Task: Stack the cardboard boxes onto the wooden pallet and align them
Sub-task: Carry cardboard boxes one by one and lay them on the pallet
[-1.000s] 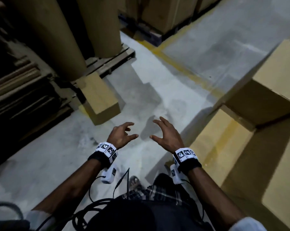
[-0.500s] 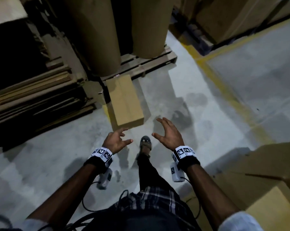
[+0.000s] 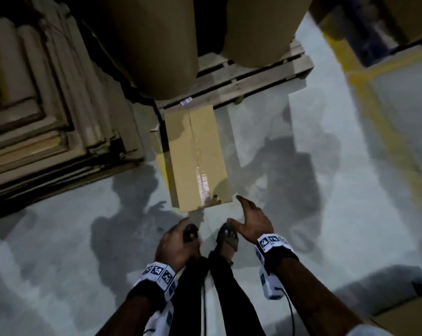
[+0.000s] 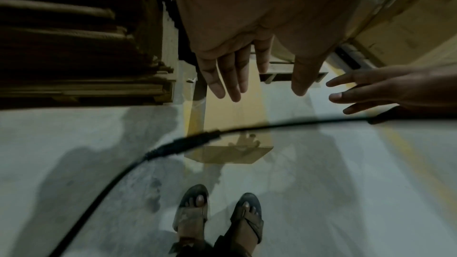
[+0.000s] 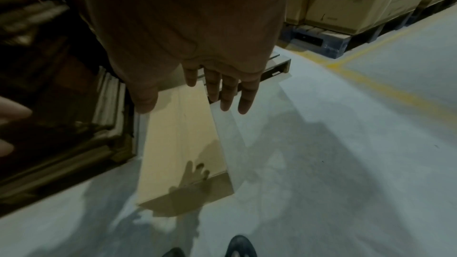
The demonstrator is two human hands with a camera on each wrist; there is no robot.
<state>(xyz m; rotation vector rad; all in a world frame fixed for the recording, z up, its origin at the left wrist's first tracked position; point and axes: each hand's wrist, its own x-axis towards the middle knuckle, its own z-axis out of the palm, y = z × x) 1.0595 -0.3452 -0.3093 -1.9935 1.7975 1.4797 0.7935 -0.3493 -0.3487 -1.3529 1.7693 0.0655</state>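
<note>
A long taped cardboard box (image 3: 196, 156) lies flat on the concrete floor, its far end against a wooden pallet (image 3: 248, 76). The same box (image 4: 232, 124) (image 5: 180, 142) shows in both wrist views. My left hand (image 3: 178, 241) hovers over the floor just short of the box's near end, fingers straight and spread, holding nothing. My right hand (image 3: 251, 219) is raised beside the box's near right corner, fingers spread, also empty. Neither hand touches the box. In the left wrist view my left hand (image 4: 249, 77) and the right hand (image 4: 366, 93) appear above the box.
Two large brown paper rolls (image 3: 161, 44) stand on the pallet. Stacked flat cardboard sheets (image 3: 42, 122) fill the left side. Yellow floor lines (image 3: 386, 122) run on the right. Another box corner (image 3: 408, 314) sits at lower right. My sandalled feet (image 4: 217, 214) stand just before the box.
I have stepped toward the box on the floor; it is now right ahead of my feet. Both hands have come down toward its near end, still empty.
</note>
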